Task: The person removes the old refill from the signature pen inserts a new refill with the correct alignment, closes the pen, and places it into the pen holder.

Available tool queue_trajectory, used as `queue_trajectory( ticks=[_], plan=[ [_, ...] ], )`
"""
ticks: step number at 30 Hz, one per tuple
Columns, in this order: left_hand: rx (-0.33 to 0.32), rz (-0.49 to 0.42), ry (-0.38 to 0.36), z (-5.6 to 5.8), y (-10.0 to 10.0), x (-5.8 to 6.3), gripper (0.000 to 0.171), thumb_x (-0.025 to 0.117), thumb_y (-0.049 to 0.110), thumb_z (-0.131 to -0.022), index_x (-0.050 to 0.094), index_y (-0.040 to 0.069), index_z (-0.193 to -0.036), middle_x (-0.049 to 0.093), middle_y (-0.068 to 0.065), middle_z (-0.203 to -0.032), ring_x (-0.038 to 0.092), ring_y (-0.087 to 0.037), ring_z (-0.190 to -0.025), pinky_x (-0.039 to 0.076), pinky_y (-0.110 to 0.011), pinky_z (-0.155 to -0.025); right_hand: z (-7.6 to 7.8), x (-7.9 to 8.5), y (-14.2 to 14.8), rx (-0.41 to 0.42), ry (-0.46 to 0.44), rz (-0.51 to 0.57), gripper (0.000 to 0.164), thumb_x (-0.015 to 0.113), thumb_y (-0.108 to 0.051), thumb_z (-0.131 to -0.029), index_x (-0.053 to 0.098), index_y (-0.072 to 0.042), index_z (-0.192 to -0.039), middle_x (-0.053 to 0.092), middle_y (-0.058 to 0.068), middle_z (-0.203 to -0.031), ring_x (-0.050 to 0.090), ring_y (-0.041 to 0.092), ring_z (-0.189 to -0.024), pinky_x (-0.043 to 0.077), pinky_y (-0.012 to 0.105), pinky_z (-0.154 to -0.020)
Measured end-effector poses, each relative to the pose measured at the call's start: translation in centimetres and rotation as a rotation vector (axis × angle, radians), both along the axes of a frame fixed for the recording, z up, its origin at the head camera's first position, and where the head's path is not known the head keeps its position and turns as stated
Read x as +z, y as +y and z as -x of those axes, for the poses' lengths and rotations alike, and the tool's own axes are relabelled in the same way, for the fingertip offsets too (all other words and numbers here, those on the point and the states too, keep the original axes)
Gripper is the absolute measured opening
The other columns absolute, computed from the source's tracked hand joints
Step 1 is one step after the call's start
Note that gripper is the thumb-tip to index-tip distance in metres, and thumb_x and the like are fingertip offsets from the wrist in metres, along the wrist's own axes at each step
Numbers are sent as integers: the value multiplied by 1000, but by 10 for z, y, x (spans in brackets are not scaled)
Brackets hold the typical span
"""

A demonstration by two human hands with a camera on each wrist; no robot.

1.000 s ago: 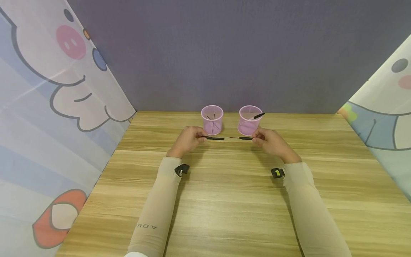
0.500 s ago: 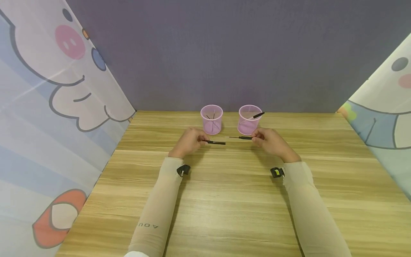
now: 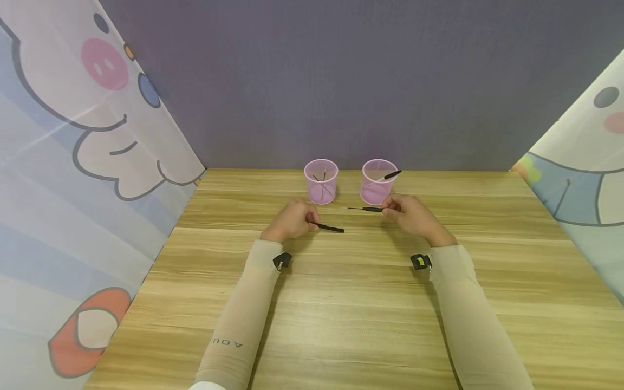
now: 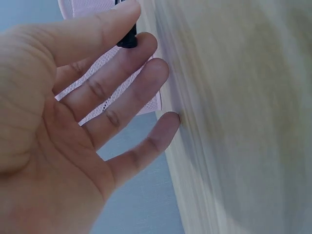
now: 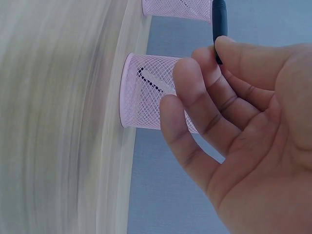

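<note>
In the head view my left hand (image 3: 294,219) pinches one end of a black pen barrel (image 3: 332,228), which points right and slightly toward me. The left wrist view shows the barrel's end (image 4: 127,40) between thumb and fingertips, the other fingers spread loosely. My right hand (image 3: 407,214) pinches a short black pen section (image 3: 373,209); a thin refill (image 3: 355,208) sticks out of it to the left, pale at its far end. The section's tapered black end (image 5: 220,34) shows in the right wrist view. Barrel and refill are apart, both held over the table.
Two pink mesh cups stand at the back of the wooden table (image 3: 341,314). The left cup (image 3: 314,194) holds several thin dark sticks. A pen (image 3: 391,175) with a black end leans in the right cup (image 3: 372,196). A grey wall (image 3: 341,81) rises behind.
My left hand has drawn back toward me and slightly right, its black barrel now tilted and lower in view than the refill. The right hand has stayed almost still.
</note>
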State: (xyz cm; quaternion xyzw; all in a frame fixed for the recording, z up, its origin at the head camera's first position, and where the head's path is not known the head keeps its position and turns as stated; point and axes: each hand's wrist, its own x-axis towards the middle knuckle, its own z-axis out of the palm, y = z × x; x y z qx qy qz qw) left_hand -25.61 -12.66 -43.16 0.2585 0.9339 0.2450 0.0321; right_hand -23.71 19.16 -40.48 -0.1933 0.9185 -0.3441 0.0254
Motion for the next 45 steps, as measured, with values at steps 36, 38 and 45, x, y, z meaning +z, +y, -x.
queue_trajectory(
  ticks=[36, 38, 45],
  plan=[
    [1, 88, -59, -4, 2, 2, 17, 82, 20, -76, 73, 19, -90, 68, 6, -85, 59, -11, -83, 48, -31, -81, 0, -2, 0, 5, -7, 5, 9, 58, -10, -95, 63, -3, -98, 65, 17, -89, 55, 20, -78, 47, 30, -69],
    [2, 85, -57, -4, 3, 2, 18, 82, 19, -75, 73, 19, -90, 68, 6, -86, 60, -11, -84, 49, -32, -81, 1, -2, 0, 5, -3, 2, 10, 58, -10, -95, 63, -2, -98, 65, 17, -89, 55, 20, -77, 47, 30, -69],
    [34, 41, -63, -5, 3, 2, 18, 81, 20, -76, 73, 19, -91, 69, 6, -87, 61, -11, -85, 50, -33, -82, 1, -3, -1, 12, 4, 5, 10, 58, -10, -95, 63, -2, -99, 65, 16, -88, 56, 20, -77, 47, 30, -68]
  ],
)
